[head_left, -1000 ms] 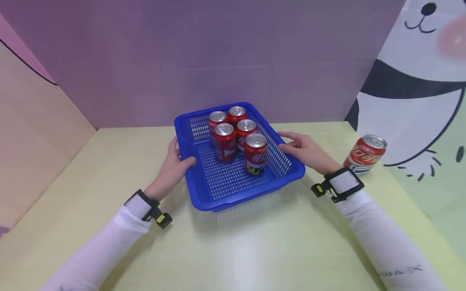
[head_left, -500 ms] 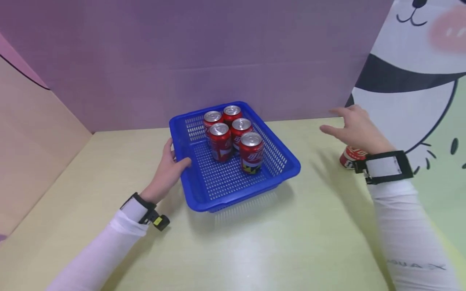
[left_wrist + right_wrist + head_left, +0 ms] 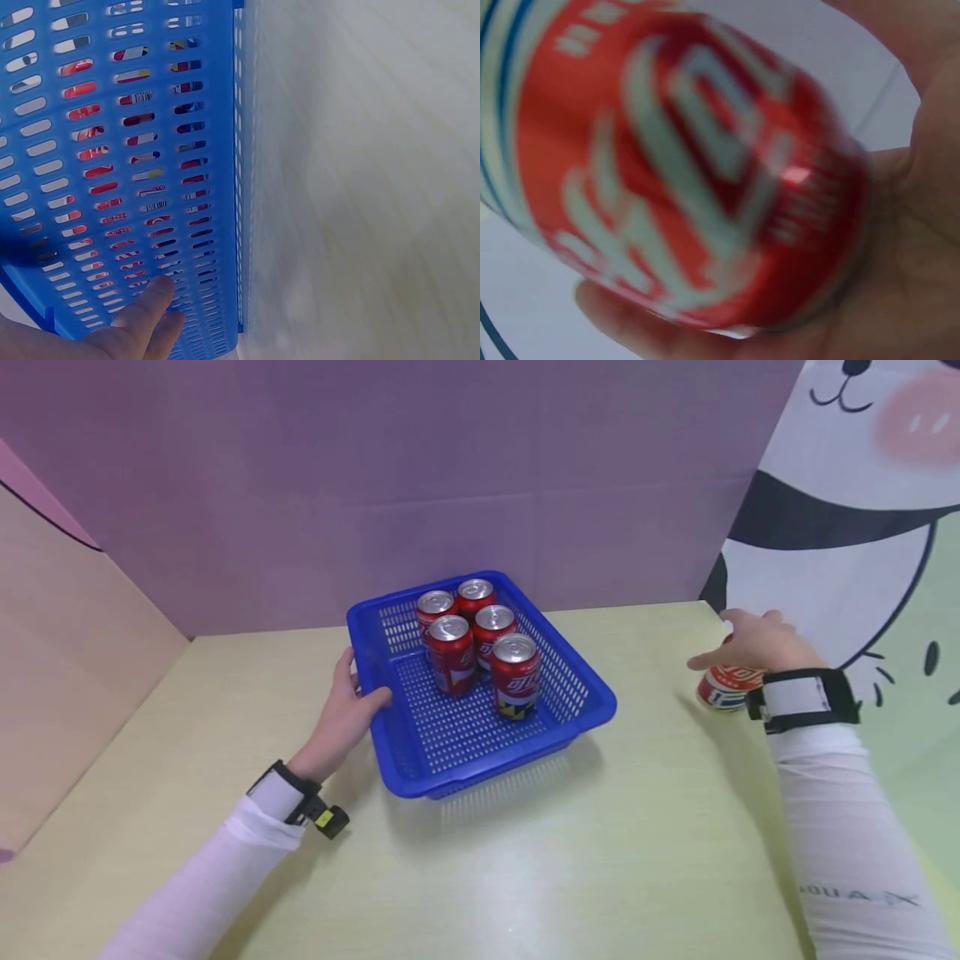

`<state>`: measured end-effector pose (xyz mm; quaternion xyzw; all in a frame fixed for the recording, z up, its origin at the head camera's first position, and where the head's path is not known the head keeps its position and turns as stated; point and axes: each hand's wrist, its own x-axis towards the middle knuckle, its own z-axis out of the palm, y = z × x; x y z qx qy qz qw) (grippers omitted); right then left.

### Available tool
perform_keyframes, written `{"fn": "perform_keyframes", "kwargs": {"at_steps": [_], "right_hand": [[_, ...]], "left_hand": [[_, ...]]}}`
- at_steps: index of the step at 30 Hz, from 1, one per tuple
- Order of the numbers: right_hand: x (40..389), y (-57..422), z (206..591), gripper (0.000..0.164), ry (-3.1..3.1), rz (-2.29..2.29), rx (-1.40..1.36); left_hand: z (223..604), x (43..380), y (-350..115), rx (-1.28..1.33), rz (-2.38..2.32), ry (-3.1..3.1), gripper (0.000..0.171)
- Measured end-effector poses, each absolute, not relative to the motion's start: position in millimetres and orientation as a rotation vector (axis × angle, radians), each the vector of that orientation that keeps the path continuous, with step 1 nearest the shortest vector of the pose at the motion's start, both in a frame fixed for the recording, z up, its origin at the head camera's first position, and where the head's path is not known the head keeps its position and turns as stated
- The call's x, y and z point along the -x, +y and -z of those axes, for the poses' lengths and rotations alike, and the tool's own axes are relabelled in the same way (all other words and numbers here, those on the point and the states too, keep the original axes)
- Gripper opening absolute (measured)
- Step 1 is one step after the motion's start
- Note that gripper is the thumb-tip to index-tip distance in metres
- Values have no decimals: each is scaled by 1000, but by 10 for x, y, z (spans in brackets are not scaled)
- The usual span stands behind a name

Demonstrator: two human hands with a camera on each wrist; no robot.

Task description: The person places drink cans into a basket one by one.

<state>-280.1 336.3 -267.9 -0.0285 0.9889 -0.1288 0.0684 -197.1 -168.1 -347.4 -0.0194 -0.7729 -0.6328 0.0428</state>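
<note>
A blue plastic basket [image 3: 491, 767] sits on the table, its mesh side filling much of the left wrist view. Several red soda cans [image 3: 516, 683] stand upright in it. My left hand [image 3: 339, 720] holds the basket's left side, thumb over the rim and fingers [image 3: 146, 311] against the outer mesh. Off to the right, my right hand [image 3: 767, 642] reaches over another red can [image 3: 723, 687] that stands on the table. The right wrist view has this can [image 3: 690, 172] between spread thumb and fingers, with a gap showing on the thumb side.
The pale wooden table [image 3: 487, 877] meets a purple wall panel [image 3: 300, 502] behind the basket. A cartoon-printed panel [image 3: 817, 585] borders the table at the right, close behind the single can. A beige panel [image 3: 67, 652] rises at the left.
My right hand has let go of the basket's right rim and moved right, then down over the single can. The left hand keeps its hold on the basket.
</note>
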Motion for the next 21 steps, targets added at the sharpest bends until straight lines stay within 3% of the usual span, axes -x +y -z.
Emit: {"fn": "perform_keyframes", "kwargs": {"at_steps": [8,14,21], "right_hand": [[2883,3418,2736,59,2963,408,144],[2885,3363,2740,49,2985,480,158],[2840,3160,2663,49,3100,569,225]], "left_hand": [[3498,1970,-1681,59,1959,-2337,88],[3523,1981,-1677,55,1981,-2310,88],[3537,1983,-1662,51,1972,-2309,87]]}}
